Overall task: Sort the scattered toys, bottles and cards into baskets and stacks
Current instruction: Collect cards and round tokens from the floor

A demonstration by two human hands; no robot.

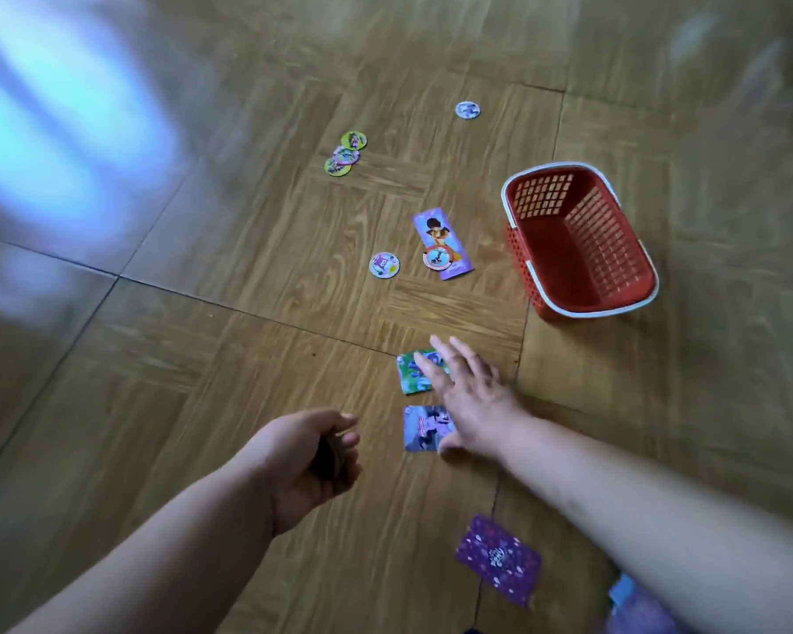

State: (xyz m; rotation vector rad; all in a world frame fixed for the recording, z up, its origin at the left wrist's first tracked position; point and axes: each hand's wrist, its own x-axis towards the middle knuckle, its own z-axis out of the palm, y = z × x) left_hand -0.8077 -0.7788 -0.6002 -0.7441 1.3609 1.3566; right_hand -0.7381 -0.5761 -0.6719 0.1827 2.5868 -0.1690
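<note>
My right hand [465, 391] reaches out flat with straight fingers, partly covering a green card [408, 375] and a purple picture card [421, 427] on the wooden floor. My left hand [307, 459] is curled round a dark stack of something, blurred. A long purple card [436, 231] lies further out with a round disc [438, 258] on it. Another disc [384, 265] lies to its left. An orange basket [518, 253] with a white rim stands at the right, with nothing inside.
Three overlapping round discs [345, 154] lie far out, and a single pale disc [468, 110] sits beyond the basket. A purple card [499, 559] lies face down under my right forearm. More cards [632, 606] show at the bottom right edge.
</note>
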